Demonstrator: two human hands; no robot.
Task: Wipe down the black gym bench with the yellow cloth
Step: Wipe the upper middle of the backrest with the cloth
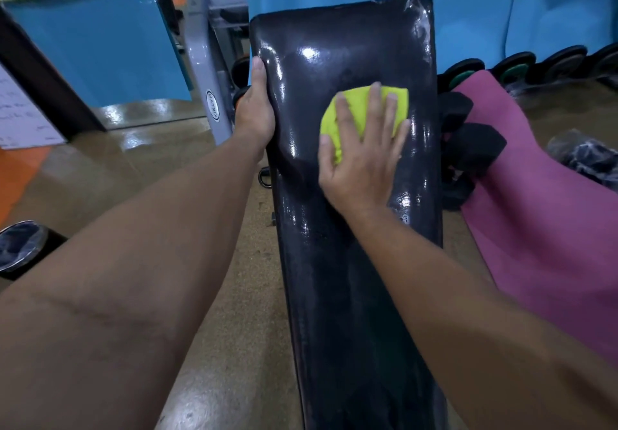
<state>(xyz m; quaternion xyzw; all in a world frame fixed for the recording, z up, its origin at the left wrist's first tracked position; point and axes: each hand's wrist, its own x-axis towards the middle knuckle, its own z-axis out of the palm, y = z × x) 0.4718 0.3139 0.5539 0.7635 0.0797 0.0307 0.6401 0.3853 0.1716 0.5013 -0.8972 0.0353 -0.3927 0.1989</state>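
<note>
The black gym bench (341, 262) runs lengthwise away from me, its glossy pad wet and shining at the far end. A yellow cloth (354, 111) lies flat on the pad's far half. My right hand (361, 155) presses down on the cloth with fingers spread, covering most of it. My left hand (255, 111) grips the bench's left edge, thumb on top, level with the cloth.
A grey metal machine frame (207, 88) stands left of the bench. A pink mat (541, 202) lies on the floor to the right, with black dumbbells (471, 148) between it and the bench. More dumbbells (548, 64) line the blue wall.
</note>
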